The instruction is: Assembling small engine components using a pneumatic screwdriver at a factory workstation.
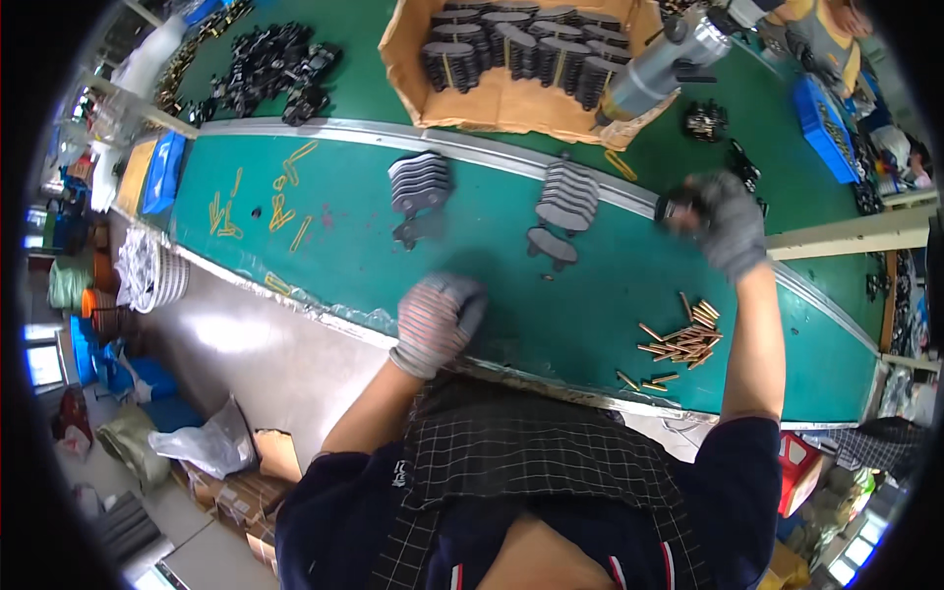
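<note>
My right hand (726,224), in a grey glove and smeared by motion, is closed around a blurred black metal part, seemingly a brake caliper (678,211), over the bench's metal rail. My left hand (438,320), in a striped glove, is curled closed near the bench's front edge; its palm side is hidden. Beyond it lies a fanned stack of grey brake pads (419,182) with a loose dark piece beside its near end. A second stack of brake pads (567,194) lies further right, with one pad (552,246) in front. Copper-coloured pins (683,339) are heaped at the right.
A cardboard box (506,103) of bundled brake pads stands behind the rail (492,147), with a grey power tool (664,64) over its right side. Yellow rubber bands (278,211) are scattered left. Black metal parts (270,74) are piled at the back. Another person (831,39) is at the far right.
</note>
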The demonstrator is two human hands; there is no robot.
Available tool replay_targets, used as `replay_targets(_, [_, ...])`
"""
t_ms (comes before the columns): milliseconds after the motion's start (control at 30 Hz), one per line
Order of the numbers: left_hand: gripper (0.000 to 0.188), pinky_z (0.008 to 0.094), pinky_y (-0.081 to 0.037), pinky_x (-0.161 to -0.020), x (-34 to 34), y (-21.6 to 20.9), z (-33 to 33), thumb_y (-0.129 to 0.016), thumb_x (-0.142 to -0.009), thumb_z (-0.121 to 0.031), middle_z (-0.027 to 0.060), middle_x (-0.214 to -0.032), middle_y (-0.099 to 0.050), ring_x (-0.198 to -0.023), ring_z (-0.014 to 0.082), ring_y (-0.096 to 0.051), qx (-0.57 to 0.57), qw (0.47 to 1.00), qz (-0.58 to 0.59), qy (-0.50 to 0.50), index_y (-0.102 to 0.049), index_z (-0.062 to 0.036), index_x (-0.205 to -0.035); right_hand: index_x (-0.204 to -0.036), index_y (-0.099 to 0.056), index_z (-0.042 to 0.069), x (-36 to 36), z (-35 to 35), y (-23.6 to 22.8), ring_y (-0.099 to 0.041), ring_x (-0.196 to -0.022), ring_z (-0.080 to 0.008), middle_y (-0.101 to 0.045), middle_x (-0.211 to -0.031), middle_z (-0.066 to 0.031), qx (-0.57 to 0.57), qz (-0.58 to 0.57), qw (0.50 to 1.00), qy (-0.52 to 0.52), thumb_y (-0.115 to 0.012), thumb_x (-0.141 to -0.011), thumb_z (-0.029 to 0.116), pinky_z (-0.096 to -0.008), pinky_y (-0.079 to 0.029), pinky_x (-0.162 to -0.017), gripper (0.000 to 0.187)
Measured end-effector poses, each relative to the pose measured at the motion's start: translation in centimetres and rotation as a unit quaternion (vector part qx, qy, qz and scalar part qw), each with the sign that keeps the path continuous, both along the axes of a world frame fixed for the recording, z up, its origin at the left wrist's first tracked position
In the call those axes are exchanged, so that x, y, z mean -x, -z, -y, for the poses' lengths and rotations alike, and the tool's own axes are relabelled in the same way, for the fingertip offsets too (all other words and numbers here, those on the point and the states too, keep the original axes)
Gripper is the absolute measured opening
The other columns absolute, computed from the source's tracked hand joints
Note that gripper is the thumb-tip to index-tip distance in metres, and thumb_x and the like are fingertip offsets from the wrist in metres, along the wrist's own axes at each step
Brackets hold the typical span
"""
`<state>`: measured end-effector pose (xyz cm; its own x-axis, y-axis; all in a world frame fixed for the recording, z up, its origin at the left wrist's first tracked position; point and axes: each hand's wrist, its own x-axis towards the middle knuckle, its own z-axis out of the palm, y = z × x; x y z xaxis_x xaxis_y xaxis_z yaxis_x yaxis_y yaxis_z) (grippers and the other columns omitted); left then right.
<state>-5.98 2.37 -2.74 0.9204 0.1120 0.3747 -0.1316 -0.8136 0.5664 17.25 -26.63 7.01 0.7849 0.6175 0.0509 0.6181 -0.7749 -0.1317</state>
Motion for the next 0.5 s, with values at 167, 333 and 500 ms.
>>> replay_targets(167, [0.028, 0.0429, -0.051, -0.073, -2.5, 1.9, -7.0, -0.073, -0.073, -0.023, 0.0141, -0.097, -0.062, -0.085, 0.0330, -0.060, -0.172, 0.977, 0.030, -0.119, -0.065, -0.0083, -0.095, -0.104, -0.064, 0.008, 9.8, -6.9, 1.6, -0.059, -0.094, -0.0340, -0.060, -0.102, -0.0167, 0.037, -0.092, 0.971, -0.219, -0.067, -0.073, 0.031, -0.0432, -0.049, -0.083, 0.039])
replay_targets(333, [0.035, 0.0430, -0.051, -0.079, -3.1, 0.0, -7.9, -0.072, -0.076, -0.028, 0.0163, -0.107, -0.060, -0.091, 0.0344, -0.060, -0.196, 0.954, -0.172, -0.150, -0.064, -0.0097, -0.104, -0.104, -0.066, 0.008, 11.9, -10.1, 4.0, -0.061, -0.088, -0.0330, -0.061, -0.097, -0.0139, -0.039, -0.168, 0.961, -0.216, -0.070, -0.075, 0.040, -0.0410, -0.051, -0.075, 0.044])
replay_targets(500, [0.034, 0.0427, -0.051, -0.079, -2.7, -0.7, -8.7, -0.075, -0.072, -0.030, 0.0147, -0.109, -0.060, -0.094, 0.0357, -0.059, -0.104, 0.963, -0.232, -0.087, -0.066, -0.0145, -0.102, -0.112, -0.064, 0.009, 9.3, -8.7, 8.9, -0.060, -0.095, -0.0329, -0.060, -0.104, -0.0138, -0.111, -0.120, 0.986, -0.021, -0.068, -0.078, 0.048, -0.0403, -0.051, -0.078, 0.052])
